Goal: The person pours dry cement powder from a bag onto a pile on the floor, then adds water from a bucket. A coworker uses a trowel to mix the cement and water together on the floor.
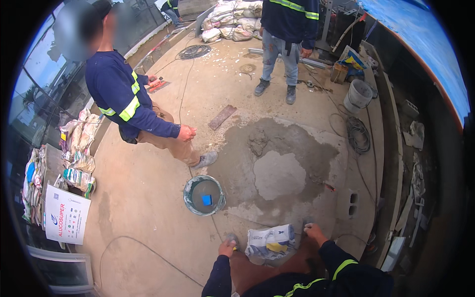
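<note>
Cement bag [269,241], crumpled, on the floor [148,188] between both hands: left hand [227,247] fisted, contents unclear; right hand [313,230] fingers curled, grip unclear.

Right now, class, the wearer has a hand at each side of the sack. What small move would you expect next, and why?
Probably a grip on the sack's two ends, then a lift. The left hand and the right hand bracket the paper sack, which lies flat at the edge of the wet grey mortar patch. Neither hand clearly grips it. The bucket stands just beyond.
</note>
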Tool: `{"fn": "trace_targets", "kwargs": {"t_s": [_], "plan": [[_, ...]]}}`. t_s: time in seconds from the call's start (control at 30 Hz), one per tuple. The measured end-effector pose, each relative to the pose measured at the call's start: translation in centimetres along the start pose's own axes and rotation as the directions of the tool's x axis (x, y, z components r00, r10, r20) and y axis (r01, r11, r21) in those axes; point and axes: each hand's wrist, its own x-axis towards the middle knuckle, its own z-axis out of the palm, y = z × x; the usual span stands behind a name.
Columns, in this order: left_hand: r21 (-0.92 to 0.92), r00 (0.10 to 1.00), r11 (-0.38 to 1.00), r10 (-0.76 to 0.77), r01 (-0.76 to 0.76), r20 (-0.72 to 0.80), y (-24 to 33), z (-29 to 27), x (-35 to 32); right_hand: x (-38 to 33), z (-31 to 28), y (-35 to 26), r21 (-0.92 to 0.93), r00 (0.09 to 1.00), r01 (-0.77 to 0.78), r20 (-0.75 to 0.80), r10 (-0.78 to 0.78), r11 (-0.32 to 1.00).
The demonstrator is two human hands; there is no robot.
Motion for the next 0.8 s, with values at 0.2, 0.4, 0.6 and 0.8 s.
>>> {"fn": "trace_targets", "kwargs": {"t_s": [0.2,0.4,0.6,0.8], "plan": [[-0.218,0.934,0.932,-0.325,0.291,-0.145,-7.4,-3.1,-4.5,0.6,-5.8,2.1,-0.034,0.989,0.023,-0.147,-0.027,0.999],[-0.531,0.759,0.715,-0.623,0.454,-0.19,-9.3,-0.9,-11.0,0.6,-9.3,4.8,0.193,0.973,-0.042,-0.215,0.084,0.98],[-0.389,0.81,0.848,-0.49,0.359,-0.322,-8.0,1.1,-10.8,-1.8,-9.4,8.4,0.427,0.946,-0.138,-0.21,0.246,0.894],[-0.608,0.903,0.786,-0.338,0.115,-0.265,-8.1,-1.9,-2.6,-2.3,-7.8,15.0,0.013,0.978,0.107,-0.18,-0.103,0.994]]}}
